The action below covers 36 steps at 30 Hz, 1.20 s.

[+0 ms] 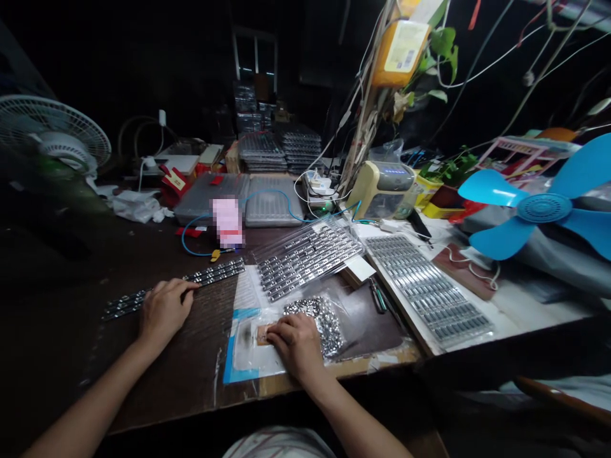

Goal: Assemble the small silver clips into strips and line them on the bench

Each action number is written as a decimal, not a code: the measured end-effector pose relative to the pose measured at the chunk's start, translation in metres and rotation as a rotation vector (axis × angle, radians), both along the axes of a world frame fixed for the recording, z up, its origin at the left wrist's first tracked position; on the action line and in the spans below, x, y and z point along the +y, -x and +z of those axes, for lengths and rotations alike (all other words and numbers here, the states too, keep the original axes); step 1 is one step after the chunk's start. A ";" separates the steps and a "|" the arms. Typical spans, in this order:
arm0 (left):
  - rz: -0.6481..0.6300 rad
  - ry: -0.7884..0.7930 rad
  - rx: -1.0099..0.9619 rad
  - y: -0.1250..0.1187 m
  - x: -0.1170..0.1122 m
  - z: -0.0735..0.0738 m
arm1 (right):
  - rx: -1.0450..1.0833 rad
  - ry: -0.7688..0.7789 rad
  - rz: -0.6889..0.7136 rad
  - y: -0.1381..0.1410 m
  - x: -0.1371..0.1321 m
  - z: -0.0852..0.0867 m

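My left hand (165, 310) rests on the dark wooden table (200, 375), fingertips touching a long strip of small metal parts (176, 287) that runs left to right. The fingers curl loosely over the strip. My right hand (296, 341) lies palm down on a clear plastic sheet (248, 356), fingers bent and pressed on a small brown piece (263, 334). A pile of loose shiny metal parts (321, 318) lies just right of that hand. A tilted clear tray of parts in rows (308, 254) sits just beyond the pile.
A second long tray of parts (424, 289) lies to the right, with tweezers (379, 298) beside it. A blue fan (539, 210) stands at right, a white fan (57, 137) at far left. Stacked trays (272, 152), cables and a beige device (384, 191) fill the back.
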<state>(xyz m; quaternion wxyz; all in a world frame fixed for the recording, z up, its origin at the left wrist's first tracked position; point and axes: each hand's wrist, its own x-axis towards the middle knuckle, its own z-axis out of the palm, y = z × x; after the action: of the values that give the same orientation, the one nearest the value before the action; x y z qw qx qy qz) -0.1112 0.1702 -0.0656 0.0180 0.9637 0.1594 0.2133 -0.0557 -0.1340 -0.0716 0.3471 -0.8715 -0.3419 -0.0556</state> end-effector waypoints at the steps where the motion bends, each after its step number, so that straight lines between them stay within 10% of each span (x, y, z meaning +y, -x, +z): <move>1: 0.003 -0.003 -0.001 -0.002 -0.001 0.002 | 0.000 -0.001 0.002 0.000 0.000 0.000; 15: -0.237 0.268 0.086 -0.138 -0.086 0.022 | -0.126 0.108 -0.063 -0.005 -0.017 0.005; 21: -0.231 0.406 0.033 -0.106 -0.070 0.026 | -0.225 0.274 -0.041 -0.017 -0.048 0.001; 27: -0.360 0.874 0.018 -0.045 -0.084 0.021 | -0.188 0.218 -0.078 -0.018 -0.041 -0.006; 36: -0.384 0.755 0.017 0.002 -0.134 -0.003 | -0.169 0.003 -0.111 -0.023 -0.032 -0.008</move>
<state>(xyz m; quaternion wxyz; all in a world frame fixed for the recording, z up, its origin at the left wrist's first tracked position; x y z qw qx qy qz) -0.1131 0.0358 -0.0685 0.4078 0.9034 0.0439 0.1249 -0.0329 -0.1655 -0.0800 0.3120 -0.8819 -0.3214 -0.1474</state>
